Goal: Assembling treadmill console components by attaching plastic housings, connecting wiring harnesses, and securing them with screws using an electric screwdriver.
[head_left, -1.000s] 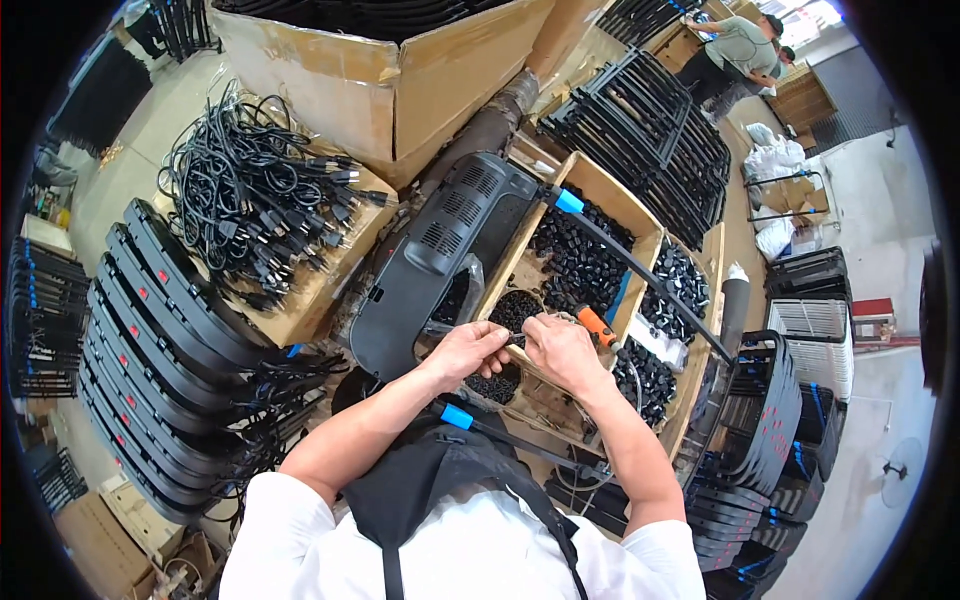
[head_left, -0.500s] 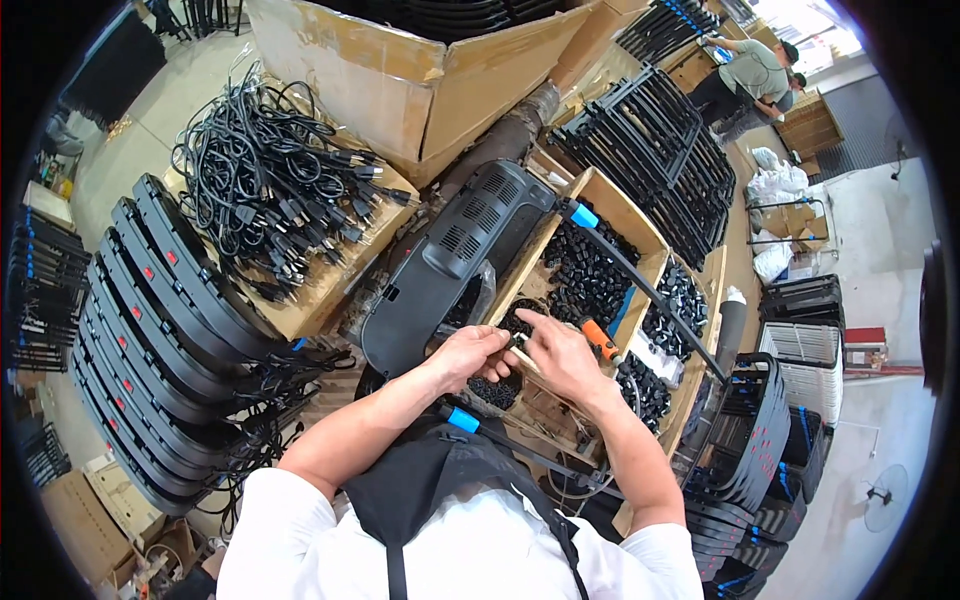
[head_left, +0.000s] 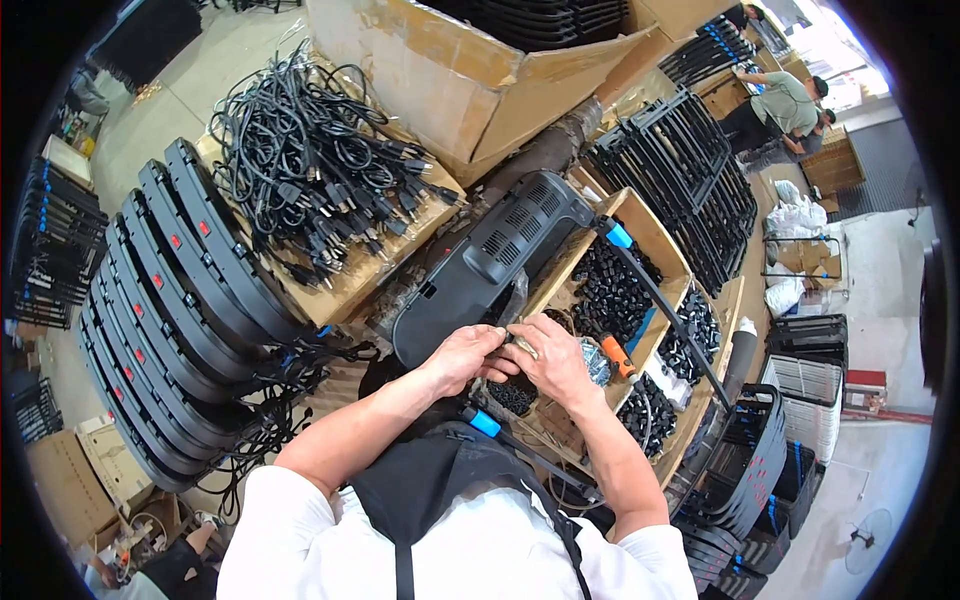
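Observation:
My left hand (head_left: 462, 358) and my right hand (head_left: 553, 362) meet above the near end of a wooden parts tray (head_left: 547, 292), both with bent, pinching fingers. A small part between the fingertips is mostly hidden, and I cannot make out its kind. Just beyond my left hand lies a long black plastic housing (head_left: 455, 285) with vent slots. Under the hands, small black fasteners (head_left: 513, 396) fill a compartment. Beside my right hand an orange-handled tool (head_left: 616, 355) rests in the tray. A black tubular frame (head_left: 655, 283) with blue end pieces (head_left: 482, 421) lies around the tray.
Black plastic pieces (head_left: 618, 275) fill the tray's far compartment. Left, power cords (head_left: 300, 170) pile on cardboard beside stacked black covers (head_left: 190, 310). A large carton (head_left: 430, 85) stands ahead, black metal frames (head_left: 680, 180) right of it. A person (head_left: 785, 105) bends over at the far right.
The whole view has shifted, so the tray and housing sit further right. My right index finger, stretched out before, is now bent in, and my hands are closer together.

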A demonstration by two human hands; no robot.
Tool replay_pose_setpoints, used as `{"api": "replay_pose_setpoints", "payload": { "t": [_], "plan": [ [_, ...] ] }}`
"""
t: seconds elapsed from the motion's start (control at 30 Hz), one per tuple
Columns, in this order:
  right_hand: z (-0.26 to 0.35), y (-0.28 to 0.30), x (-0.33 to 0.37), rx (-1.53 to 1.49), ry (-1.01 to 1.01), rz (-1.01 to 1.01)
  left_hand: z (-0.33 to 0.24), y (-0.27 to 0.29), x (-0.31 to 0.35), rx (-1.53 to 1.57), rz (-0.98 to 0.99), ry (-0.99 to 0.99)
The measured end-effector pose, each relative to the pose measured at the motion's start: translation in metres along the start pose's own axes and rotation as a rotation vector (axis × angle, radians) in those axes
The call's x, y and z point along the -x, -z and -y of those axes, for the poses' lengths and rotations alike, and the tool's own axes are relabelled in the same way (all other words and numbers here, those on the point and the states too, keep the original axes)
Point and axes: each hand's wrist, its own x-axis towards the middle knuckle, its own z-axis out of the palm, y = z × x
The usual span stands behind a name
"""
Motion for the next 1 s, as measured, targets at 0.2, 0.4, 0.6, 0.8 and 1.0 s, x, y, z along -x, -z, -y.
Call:
{"api": "replay_pose_setpoints", "payload": {
  "t": [0.2,0.4,0.6,0.8,1.0],
  "plan": [
    [0.016,-0.033,-0.040,-0.023,0.024,-0.123,-0.014,0.025,0.043,-0.197,-0.120,-0.058],
    [0.031,-0.084,-0.090,0.008,0.104,-0.160,-0.009,0.050,0.084,-0.148,-0.117,-0.145],
    [0.038,-0.100,-0.109,0.063,0.127,-0.083,-0.020,0.064,0.093,-0.323,-0.038,-0.159],
    [0.038,-0.076,-0.113,-0.135,-0.015,-0.037,-0.025,0.069,0.084,-0.244,-0.124,-0.166],
    [0.054,-0.011,-0.101,-0.343,-0.359,0.108,-0.038,0.066,0.058,-0.097,-0.103,-0.194]
  ]
}}
